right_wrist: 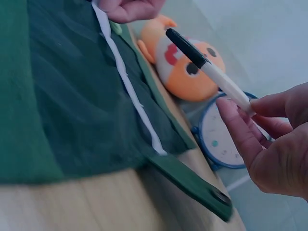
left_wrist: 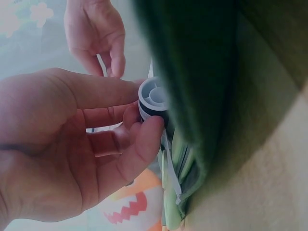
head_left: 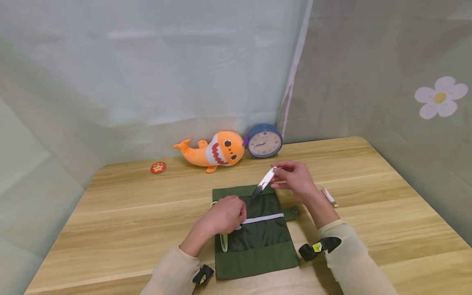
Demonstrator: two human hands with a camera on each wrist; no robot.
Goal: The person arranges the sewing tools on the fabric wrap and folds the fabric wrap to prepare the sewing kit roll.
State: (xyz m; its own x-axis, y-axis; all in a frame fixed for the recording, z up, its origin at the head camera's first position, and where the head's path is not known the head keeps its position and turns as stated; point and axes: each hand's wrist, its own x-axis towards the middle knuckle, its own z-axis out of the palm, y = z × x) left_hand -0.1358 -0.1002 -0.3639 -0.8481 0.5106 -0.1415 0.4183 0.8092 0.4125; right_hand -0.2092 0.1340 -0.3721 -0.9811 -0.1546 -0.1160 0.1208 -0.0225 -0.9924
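Note:
A dark green fabric roll-up case (head_left: 257,261) lies unrolled on the table, a white elastic strip (head_left: 263,218) across its middle. Over the case's upper right, my right hand (head_left: 295,179) pinches a white marker pen (right_wrist: 226,84) near one end; its black-capped end points down and left in the head view. My left hand (head_left: 228,213) is at the left part of the strip. In the left wrist view its thumb and fingers pinch a round white-rimmed end with a dark band (left_wrist: 153,96); the rest is hidden. Pale green items (head_left: 223,242) are at the case's left.
An orange plush shark (head_left: 230,149) and a blue round clock (head_left: 264,141) stand at the back of the table. A red round badge (head_left: 158,167) lies at the back left. Right of my right wrist is a small slim item (head_left: 329,197). A snap strap (head_left: 292,213) sticks out from the case's right side.

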